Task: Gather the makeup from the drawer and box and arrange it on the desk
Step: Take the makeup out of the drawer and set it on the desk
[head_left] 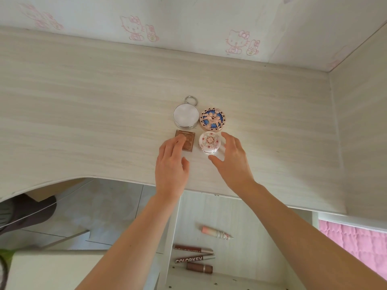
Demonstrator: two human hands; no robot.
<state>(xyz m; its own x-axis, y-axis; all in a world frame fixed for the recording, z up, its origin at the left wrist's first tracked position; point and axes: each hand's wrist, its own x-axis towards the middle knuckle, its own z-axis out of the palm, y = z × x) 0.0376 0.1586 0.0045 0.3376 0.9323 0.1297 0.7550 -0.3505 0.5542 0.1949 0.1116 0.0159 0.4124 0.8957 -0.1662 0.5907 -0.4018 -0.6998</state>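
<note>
On the pale wooden desk [83,122] lie a round silver compact with a ring [186,116], a blue and gold round compact [213,118], a small brown square palette [188,140] and a white floral round compact [209,142]. My left hand [171,164] rests with its fingertips on the brown palette. My right hand [232,158] hovers spread beside the white floral compact, thumb near its front edge. Below, in the drawer [240,216], lie a pink tube [216,232] and three brown lip tubes [193,258].
A side wall [360,132] rises on the right of the desk, and a cartoon-printed wall [188,21] stands behind. A pink quilt [356,243] shows at the lower right. A dark shoe [27,212] rests on the tiled floor under the desk at the left.
</note>
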